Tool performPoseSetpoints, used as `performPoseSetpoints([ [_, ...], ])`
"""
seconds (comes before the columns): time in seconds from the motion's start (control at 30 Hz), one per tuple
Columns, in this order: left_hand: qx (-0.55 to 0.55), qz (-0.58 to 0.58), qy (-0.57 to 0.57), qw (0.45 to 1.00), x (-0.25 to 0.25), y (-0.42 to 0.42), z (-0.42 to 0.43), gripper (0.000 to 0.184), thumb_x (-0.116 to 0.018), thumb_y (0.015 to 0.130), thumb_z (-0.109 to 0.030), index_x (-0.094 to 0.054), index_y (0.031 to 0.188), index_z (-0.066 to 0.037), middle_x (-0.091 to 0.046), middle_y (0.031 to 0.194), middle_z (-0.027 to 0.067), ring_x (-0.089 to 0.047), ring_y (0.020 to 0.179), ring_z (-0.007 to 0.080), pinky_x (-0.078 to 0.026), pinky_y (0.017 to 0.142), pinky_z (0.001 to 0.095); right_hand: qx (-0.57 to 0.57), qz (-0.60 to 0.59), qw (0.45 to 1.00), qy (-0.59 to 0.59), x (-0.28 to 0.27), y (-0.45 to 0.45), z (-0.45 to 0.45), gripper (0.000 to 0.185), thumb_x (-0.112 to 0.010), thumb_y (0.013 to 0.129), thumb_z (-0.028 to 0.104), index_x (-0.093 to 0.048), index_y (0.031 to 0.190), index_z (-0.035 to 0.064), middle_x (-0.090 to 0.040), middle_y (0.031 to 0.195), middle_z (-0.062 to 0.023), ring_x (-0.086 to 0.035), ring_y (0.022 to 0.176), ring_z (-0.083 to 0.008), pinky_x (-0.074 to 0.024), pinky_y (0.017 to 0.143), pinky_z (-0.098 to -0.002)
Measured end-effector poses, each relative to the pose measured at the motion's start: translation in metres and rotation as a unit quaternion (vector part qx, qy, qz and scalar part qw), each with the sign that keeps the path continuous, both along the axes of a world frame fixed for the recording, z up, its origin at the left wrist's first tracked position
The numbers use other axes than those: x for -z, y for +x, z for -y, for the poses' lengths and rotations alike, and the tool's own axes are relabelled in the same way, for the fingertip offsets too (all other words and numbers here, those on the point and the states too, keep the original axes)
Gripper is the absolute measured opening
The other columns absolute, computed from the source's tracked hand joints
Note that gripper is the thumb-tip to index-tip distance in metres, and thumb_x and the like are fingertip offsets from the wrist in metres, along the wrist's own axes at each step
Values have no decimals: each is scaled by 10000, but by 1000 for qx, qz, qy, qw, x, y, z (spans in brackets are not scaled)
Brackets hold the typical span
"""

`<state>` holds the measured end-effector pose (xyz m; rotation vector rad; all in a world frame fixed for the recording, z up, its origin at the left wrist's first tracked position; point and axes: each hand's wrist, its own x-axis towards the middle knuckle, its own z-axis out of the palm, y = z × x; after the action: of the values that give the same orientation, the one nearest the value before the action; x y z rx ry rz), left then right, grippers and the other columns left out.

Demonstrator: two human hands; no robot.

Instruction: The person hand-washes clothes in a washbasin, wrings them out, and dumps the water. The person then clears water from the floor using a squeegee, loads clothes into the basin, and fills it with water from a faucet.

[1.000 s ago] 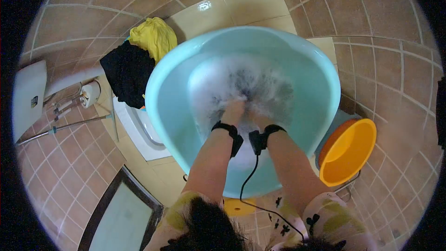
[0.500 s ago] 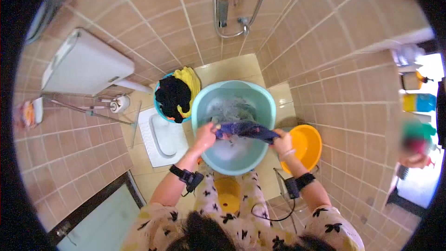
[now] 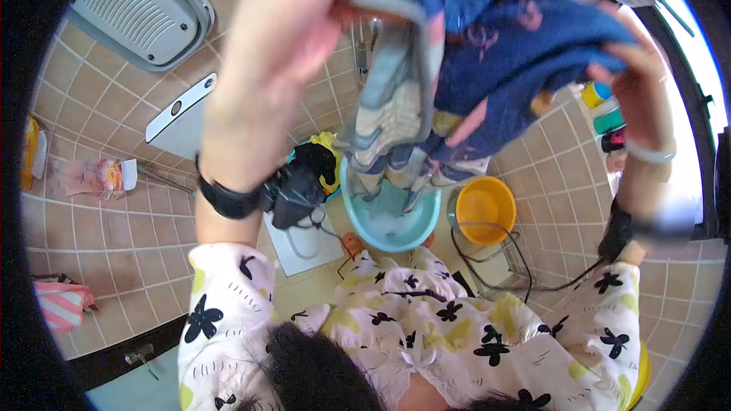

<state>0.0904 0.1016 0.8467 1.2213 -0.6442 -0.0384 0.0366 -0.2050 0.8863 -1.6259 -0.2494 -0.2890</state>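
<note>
A dark blue garment (image 3: 518, 53) with pink figures and a pale grey patterned side hangs high in front of me, its lower part drooping over the tub. My left hand (image 3: 304, 15), blurred by motion, grips its upper left edge. At its right end, my right hand (image 3: 640, 91) has fingers curled round the cloth. Below is a light blue tub (image 3: 384, 237) holding cloudy water, partly covered by the hanging cloth. Which part of the garment I hold, I cannot make out.
Left of the tub, a basin holds black clothes (image 3: 314, 161) and a yellow cloth (image 3: 329, 139). A squat toilet (image 3: 301, 251) lies in front of it. An orange bucket (image 3: 487, 209) stands at right. Bottles (image 3: 598, 93) line the window ledge; a cable (image 3: 567, 288) hangs from my right wrist.
Both hands have risen from just above the tub to high before me, lifting the garment. It was a narrow stretched strip and now hangs spread out.
</note>
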Motion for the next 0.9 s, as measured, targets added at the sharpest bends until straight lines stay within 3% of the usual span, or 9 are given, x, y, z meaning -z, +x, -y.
performPoseSetpoints([
  [0.1, 32, 94, 39, 994, -19, 0, 2, 179, -443, 811, -50, -520, 952, 27, -585, 867, 114, -583, 819, 187, -469, 771, 319, -48, 336, 859, -383, -29, 31, 55, 310, -526, 753, -6, -536, 1063, 8, -563, 1040, -87, -566, 878, -146, -447, 729, -226],
  [0.2, 59, 151, 83, 983, -32, -4, 16, 173, -448, 800, -55, -537, 927, 24, -591, 845, 115, -588, 808, 195, -479, 757, 340, -140, 202, 943, -224, -57, 34, 53, 301, -525, 789, -8, -537, 1087, 29, -566, 1079, -79, -587, 909, -151, -482, 799, -224],
  [0.23, 67, 164, 96, 980, -36, -3, 19, 172, -450, 797, -56, -542, 918, 23, -593, 838, 116, -590, 805, 197, -482, 753, 347, -142, 120, 972, -140, -68, 12, -10, 204, -564, 760, 71, -534, 958, 32, -583, 922, -102, -595, 824, -184, -487, 708, -236],
  [0.33, 91, 132, 126, 979, -24, -1, 36, 169, -455, 786, -60, -559, 893, 20, -598, 816, 117, -596, 794, 205, -493, 739, 369, -146, 432, 840, -293, -19, 28, -31, 293, -641, 751, 224, -515, 888, -3, -571, 918, -100, -580, 809, -143, -488, 641, -173],
  [0.4, 69, -5, 109, 992, 1, 6, 51, 168, -458, 780, -63, -570, 875, 18, -602, 801, 118, -599, 787, 210, -499, 729, 383, -105, -41, 981, -160, 5, 29, -28, 349, -532, 741, -6, -543, 1086, 49, -596, 975, -78, -620, 717, -139, -523, 609, -221],
  [0.47, -1, -155, 59, 986, 47, 15, 68, 225, -478, 684, 49, -586, 860, -39, -569, 733, -5, -527, 634, 90, -436, 561, 223, -115, -138, 959, -217, 45, 47, -51, 409, -504, 678, -15, -543, 1079, 55, -605, 858, -66, -598, 573, -120, -511, 487, -222],
  [0.67, -111, -243, 213, 940, 334, 43, 85, 106, -517, 751, -64, -601, 789, -11, -598, 688, 63, -530, 634, 139, -423, 596, 308, -188, -181, 927, -269, 356, 90, -48, 500, -441, 585, -118, -539, 1058, 12, -593, 754, -107, -590, 583, -145, -479, 496, -290],
  [0.73, -158, -267, 323, 894, 453, 47, 88, 124, -538, 745, -79, -597, 820, 0, -611, 714, 143, -570, 640, 223, -426, 614, 337, -150, -137, 926, -319, 470, 97, -45, 488, -465, 594, -91, -537, 1064, 23, -615, 826, -186, -624, 728, -297, -485, 666, -360],
  [0.9, -278, -353, 382, 808, 739, 28, 84, 205, -518, 756, -68, -561, 952, -24, -611, 794, 166, -585, 760, 331, -432, 686, 358, -65, -354, 894, -268, 719, 100, -53, 474, -494, 623, -65, -543, 1070, 85, -601, 888, -205, -587, 881, -334, -457, 776, -370],
])
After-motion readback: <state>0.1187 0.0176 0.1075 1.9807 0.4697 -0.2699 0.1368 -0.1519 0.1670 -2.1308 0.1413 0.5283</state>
